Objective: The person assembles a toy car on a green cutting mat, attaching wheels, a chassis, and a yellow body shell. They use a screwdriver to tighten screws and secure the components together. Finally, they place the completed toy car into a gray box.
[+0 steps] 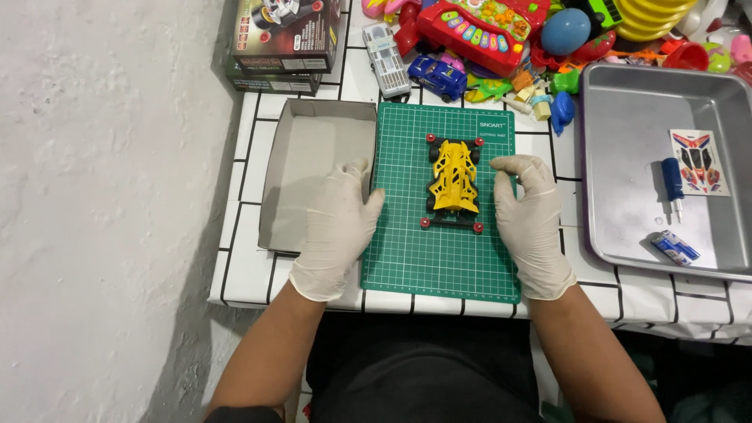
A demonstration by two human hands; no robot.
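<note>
A small yellow toy race car (pixel 453 183) with black wheels and red rollers sits in the middle of a green cutting mat (pixel 407 258). My left hand (pixel 337 227), in a white glove, lies flat over the mat's left edge and the corner of an open grey cardboard box lid (pixel 301 157). My right hand (pixel 531 219), also gloved, rests on the mat's right edge with its fingers curled near the car. Neither hand holds anything or touches the car.
A metal tray (pixel 627 141) at the right holds a blue-handled screwdriver (pixel 672 184), a sticker sheet (pixel 699 161) and a small blue pack (pixel 674 247). Colourful toys (pixel 486 31) and a boxed kit (pixel 286 35) crowd the back. A white wall runs along the left.
</note>
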